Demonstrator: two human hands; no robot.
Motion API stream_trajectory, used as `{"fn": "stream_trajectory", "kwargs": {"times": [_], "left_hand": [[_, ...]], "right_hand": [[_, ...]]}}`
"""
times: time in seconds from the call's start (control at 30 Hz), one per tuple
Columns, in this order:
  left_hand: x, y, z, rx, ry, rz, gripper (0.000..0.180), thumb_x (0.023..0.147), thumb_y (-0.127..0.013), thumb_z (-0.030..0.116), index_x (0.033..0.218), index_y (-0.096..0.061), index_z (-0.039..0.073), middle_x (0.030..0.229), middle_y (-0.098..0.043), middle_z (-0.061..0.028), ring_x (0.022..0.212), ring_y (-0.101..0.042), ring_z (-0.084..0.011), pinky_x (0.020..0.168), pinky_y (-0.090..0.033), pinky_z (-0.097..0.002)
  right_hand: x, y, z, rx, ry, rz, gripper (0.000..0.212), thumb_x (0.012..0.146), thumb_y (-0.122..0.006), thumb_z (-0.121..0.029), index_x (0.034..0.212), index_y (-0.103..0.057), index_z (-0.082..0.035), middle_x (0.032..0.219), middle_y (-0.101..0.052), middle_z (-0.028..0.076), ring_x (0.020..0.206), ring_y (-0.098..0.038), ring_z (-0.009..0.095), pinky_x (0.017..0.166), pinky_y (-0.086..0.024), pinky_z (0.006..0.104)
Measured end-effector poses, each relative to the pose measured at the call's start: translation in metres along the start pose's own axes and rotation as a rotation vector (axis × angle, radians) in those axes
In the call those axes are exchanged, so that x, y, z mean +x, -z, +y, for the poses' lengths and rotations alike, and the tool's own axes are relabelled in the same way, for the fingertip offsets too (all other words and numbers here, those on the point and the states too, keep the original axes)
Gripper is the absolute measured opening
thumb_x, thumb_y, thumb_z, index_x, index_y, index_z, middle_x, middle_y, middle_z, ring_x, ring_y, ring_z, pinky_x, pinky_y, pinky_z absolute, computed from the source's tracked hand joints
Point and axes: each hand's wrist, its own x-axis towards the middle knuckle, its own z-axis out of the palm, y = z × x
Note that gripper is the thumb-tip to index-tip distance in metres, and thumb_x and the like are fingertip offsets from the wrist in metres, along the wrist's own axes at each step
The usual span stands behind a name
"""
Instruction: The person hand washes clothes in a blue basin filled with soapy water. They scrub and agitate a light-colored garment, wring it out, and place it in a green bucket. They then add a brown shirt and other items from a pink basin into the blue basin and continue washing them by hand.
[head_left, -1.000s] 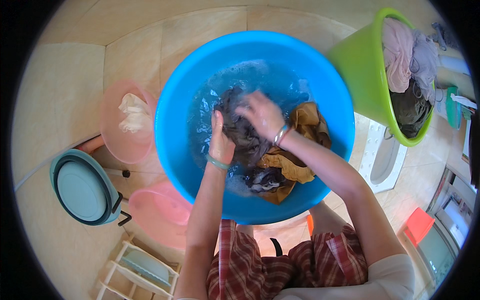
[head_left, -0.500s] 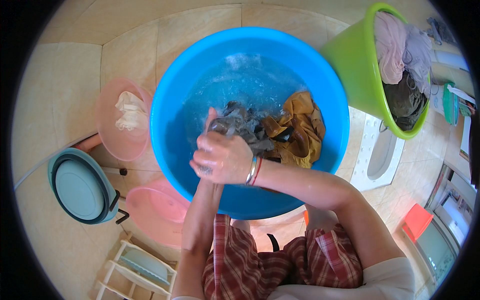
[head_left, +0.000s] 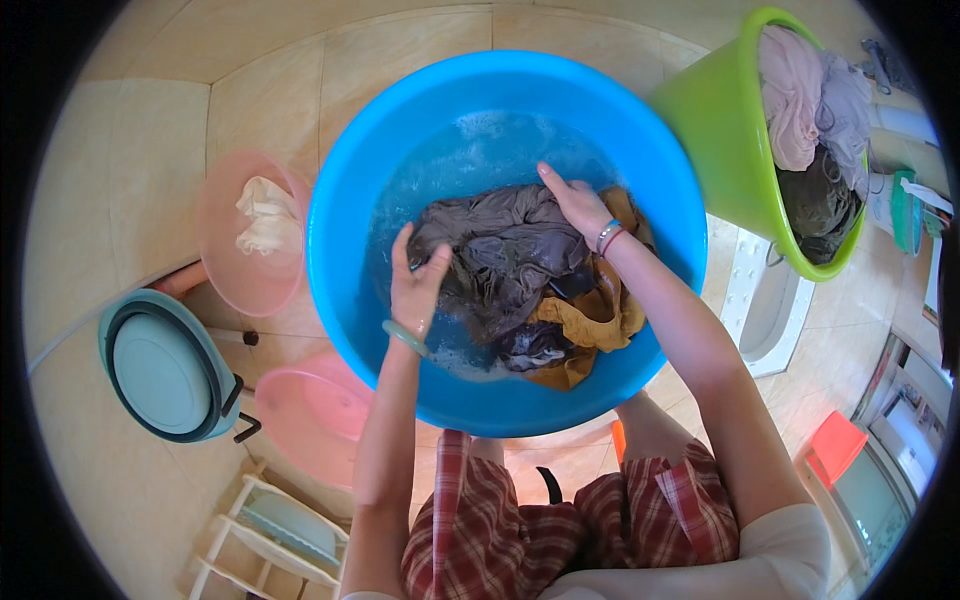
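- Left hand (head_left: 416, 285): grip is open, thumb and finger apart, at the left side of the grey cloth (head_left: 500, 232).
- Grey cloth: wet, near the middle of the blue tub (head_left: 345, 300). The step seems to be working it in water; the next move would call for firm hold at both sides.
- Right hand (head_left: 583, 212): at the cloth's right side, thumb out; its grip I cannot tell.
- Brown cloth (head_left: 590, 318): just beside, toward the tub's right edge.

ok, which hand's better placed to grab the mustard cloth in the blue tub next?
Right, most likely. The right hand is on the same side of the tub as the mustard cloth. The left hand is at the opposite edge of the grey cloth, which lies between.
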Motion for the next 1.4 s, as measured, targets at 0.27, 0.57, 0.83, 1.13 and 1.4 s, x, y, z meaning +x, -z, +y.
{"fn": "stream_trajectory", "kwargs": {"times": [0.27,0.57,0.83,1.13,1.4], "left_hand": [[-0.016,0.0,-0.004,0.969,-0.659,0.076,0.034,0.073,-0.079,0.02,0.105,-0.067,0.023,0.142,-0.046,-0.0129,0.127,-0.046,-0.0341,0.098,-0.038,-0.046],[-0.068,0.065,-0.003,1.416,-0.523,-0.582,0.036,0.069,-0.076,0.013,0.103,-0.068,0.019,0.127,-0.059,-0.0102,0.125,-0.051,-0.0284,0.105,-0.033,-0.0524],[0.06,-0.004,-0.017,0.317,-0.412,0.064,0.064,0.09,-0.067,0.033,0.146,-0.04,0.019,0.147,-0.039,-0.0181,0.134,-0.041,-0.0339,0.107,-0.036,-0.0481],[0.032,-0.021,-0.002,-1.184,0.372,-0.368,0.055,0.099,-0.045,0.048,0.14,-0.045,0.01,0.135,-0.054,-0.0155,0.117,-0.056,-0.0307,0.098,-0.046,-0.0497],[0.038,-0.023,-0.011,-1.253,0.192,-0.496,0.037,0.1,-0.046,0.03,0.133,-0.048,0.013,0.125,-0.058,-0.0116,0.112,-0.058,-0.0262,0.091,-0.052,-0.0424]], "right_hand": [[-0.007,0.009,-0.012,0.154,0.184,-0.386,0.08,0.076,-0.079,-0.047,0.131,-0.054,0.005,0.131,-0.056,0.019,0.126,-0.05,0.029,0.104,-0.04,0.0376],[0.017,0.02,-0.014,-0.166,0.306,0.315,0.065,0.083,-0.072,-0.04,0.132,-0.052,-0.003,0.13,-0.057,0.019,0.121,-0.054,0.033,0.097,-0.047,0.0378],[0.01,-0.032,-0.029,-0.821,0.471,0.185,0.05,0.087,-0.066,-0.039,0.123,-0.054,-0.006,0.129,-0.053,0.021,0.116,-0.054,0.041,0.085,-0.051,0.0468],[-0.153,-0.073,-0.054,-0.517,1.102,-0.134,0.02,0.079,-0.069,-0.029,0.092,-0.064,-0.014,0.092,-0.051,0.005,0.09,-0.057,0.024,0.067,-0.053,0.0327],[-0.169,-0.097,-0.071,-0.455,1.363,0.045,0.021,0.074,-0.071,-0.033,0.083,-0.062,-0.017,0.097,-0.05,0.004,0.09,-0.051,0.021,0.058,-0.052,0.0331]]}}
